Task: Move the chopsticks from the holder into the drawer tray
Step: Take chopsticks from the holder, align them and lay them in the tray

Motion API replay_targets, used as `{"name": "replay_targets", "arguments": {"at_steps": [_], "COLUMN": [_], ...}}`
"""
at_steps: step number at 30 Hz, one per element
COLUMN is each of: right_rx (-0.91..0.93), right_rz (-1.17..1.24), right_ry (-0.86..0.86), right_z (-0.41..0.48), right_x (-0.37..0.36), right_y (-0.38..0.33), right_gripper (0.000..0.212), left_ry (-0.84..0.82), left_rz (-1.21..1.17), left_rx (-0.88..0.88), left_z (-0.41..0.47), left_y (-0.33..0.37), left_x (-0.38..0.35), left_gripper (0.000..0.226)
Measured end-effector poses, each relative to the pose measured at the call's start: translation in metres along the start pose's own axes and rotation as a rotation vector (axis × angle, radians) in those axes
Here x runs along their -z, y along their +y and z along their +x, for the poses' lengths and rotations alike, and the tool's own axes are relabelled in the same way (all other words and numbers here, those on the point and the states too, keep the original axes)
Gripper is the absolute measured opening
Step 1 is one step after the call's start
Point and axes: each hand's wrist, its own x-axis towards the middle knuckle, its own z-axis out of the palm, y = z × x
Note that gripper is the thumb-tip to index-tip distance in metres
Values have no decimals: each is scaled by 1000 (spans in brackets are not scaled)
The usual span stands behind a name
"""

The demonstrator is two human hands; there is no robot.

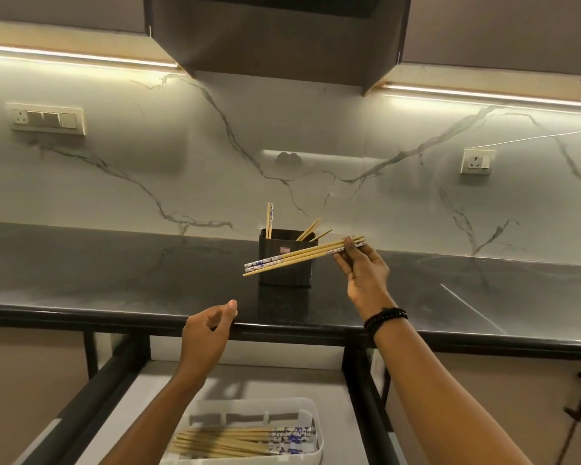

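Observation:
A dark holder [284, 263] stands on the black counter with several chopsticks [269, 219] still sticking out of it. My right hand [363, 273] pinches a small bundle of chopsticks [299, 258] by one end, held nearly level in front of the holder. My left hand [207, 333] hovers at the counter's front edge, fingers loosely curled with nothing in them. Below, in the pulled-out drawer, a white plastic tray [316, 446] holds several chopsticks [235, 443] lying flat, blue-patterned ends to the right.
The black counter [114, 273] runs the width of the view against a marble backsplash. The drawer's dark side rails [366, 397] flank the tray. A hood [275, 38] hangs overhead, and wall sockets [477, 161] sit on the backsplash.

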Motion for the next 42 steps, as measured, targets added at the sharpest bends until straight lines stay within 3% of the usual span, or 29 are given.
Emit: {"name": "replay_targets", "arguments": {"at_steps": [10,17,26,31,36,42], "right_rx": [-114,-167,-205,-112,82,271], "right_rz": [0,15,-38,-206,-680,-1136], "right_ry": [-104,-146,-148,-151,-171,-593], "right_z": [-19,-24,-27,-22,-13,-35], "right_x": [3,14,24,27,33,6], "right_y": [25,36,35,15,-13,-22], "right_gripper": [9,13,19,22,28,26], "left_ry": [11,-10,-54,-62,-180,-425], "left_rz": [-442,-671,-612,-615,-391,-78], "left_rx": [334,366,316,283,219,88], "left_z": [3,2,3,10,20,15], "left_y": [7,13,16,16,20,39], "left_x": [8,16,19,29,52,57], "left_gripper": [28,29,22,16,19,17]}}
